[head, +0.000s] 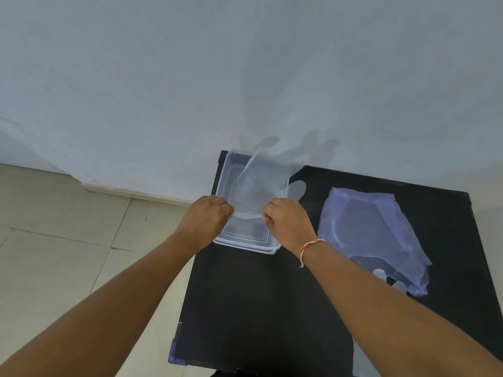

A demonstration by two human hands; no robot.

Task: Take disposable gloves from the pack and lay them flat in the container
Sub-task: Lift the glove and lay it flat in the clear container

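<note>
A clear plastic container (246, 242) sits on the black table (272, 308) at its far left corner, against the wall. A thin, see-through disposable glove (258, 186) is stretched above it. My left hand (208, 214) pinches the glove's near left corner and my right hand (285, 221) pinches its near right corner. The glove's fingers reach toward the wall, and one fingertip lies over the container's right rim. To the right, the bluish plastic pack (373, 235) lies flat on the table, with glove fingertips poking out at its near end.
A pale wall (245, 77) rises right behind the table. Tiled floor (68, 254) lies to the left, below the table's edge. The near part of the black tabletop is bare between my forearms.
</note>
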